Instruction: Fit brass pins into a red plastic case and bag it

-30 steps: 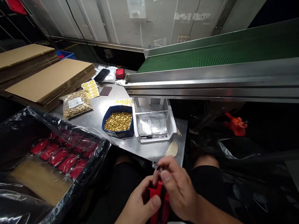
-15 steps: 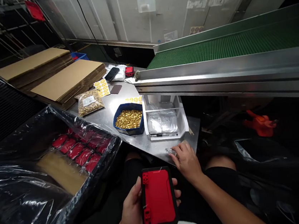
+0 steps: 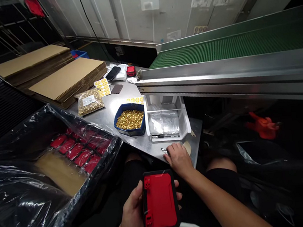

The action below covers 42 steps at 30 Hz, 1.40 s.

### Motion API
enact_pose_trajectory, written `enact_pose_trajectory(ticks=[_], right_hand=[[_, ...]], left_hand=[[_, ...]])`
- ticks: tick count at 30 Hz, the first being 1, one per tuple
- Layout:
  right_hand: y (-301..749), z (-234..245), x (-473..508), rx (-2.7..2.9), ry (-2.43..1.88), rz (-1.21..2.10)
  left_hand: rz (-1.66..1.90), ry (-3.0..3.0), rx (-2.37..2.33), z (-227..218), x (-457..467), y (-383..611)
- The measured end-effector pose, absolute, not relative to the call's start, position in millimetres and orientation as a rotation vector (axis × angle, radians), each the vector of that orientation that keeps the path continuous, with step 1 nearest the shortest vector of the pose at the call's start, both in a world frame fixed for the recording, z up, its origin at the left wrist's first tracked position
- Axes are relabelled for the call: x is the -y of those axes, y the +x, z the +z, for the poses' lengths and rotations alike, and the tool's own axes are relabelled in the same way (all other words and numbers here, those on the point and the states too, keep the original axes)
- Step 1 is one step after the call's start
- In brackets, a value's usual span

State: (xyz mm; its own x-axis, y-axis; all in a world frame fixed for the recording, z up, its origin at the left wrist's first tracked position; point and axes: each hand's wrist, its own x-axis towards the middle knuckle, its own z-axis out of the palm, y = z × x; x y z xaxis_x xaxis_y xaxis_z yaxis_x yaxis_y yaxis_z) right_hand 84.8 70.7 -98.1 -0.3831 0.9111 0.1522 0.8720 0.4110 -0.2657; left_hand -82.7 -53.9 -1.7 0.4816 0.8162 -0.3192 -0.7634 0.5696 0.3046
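A red case with a black rim [image 3: 161, 201] lies face up in my left hand [image 3: 133, 208], whose fingers wrap around its sides. Over the front edge of the metal table, my right hand [image 3: 178, 158] is closed, its fingertips at some thin shiny metal pins [image 3: 163, 150]. The pins stick out to the left of the fingers, and their other ends are hidden. Just right of that hand is a tan rounded piece [image 3: 187, 147]. Behind it stands a white bin [image 3: 188, 125] with clear plastic bags [image 3: 164, 123] and a pen [image 3: 166, 136].
A blue tray [image 3: 131, 132] holds small gold-coloured parts, with a bag of similar parts [image 3: 90, 102] behind. Red-topped cases [image 3: 75, 151] lie in a plastic-lined box [image 3: 110, 158] at left. Cardboard stacks [image 3: 68, 77] stand further back. A green conveyor [image 3: 215, 49] rises rightward.
My right hand has slid left along the table edge, and the metal pins have shifted left with it. The tan rounded piece now shows more. My left hand keeps the red case nearly still.
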Motion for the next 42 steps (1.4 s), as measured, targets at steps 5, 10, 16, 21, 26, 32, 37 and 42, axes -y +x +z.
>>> enact_pose_trajectory(ticks=[5, 10, 16, 21, 26, 32, 37, 42], right_hand=[[84, -101, -72, 2.392, -1.56, 0.236], [85, -103, -70, 2.309, -1.564, 0.343], [88, -87, -68, 2.037, -1.564, 0.629], [89, -48, -57, 1.745, -1.56, 0.987], [85, -2, -31, 1.422, -1.412, 1.454], [82, 26, -13, 1.357, -1.024, 1.769], [85, 32, -11, 1.358, -0.901, 1.832], [89, 33, -12, 1.312, -0.859, 1.931]], left_hand=[[0.968, 0.121, -0.437, 2, 53, -81], [0.971, 0.115, -0.41, 2, 52, -80], [1.019, 0.121, -0.423, -2, 52, -80], [1.033, 0.107, -0.551, -3, 51, -78], [1.162, 0.675, -1.123, -3, 49, -82], [1.166, 1.179, -1.36, -5, 46, -91], [1.15, 1.343, -1.394, -9, 52, -96], [1.182, 1.395, -1.359, -12, 57, -96]])
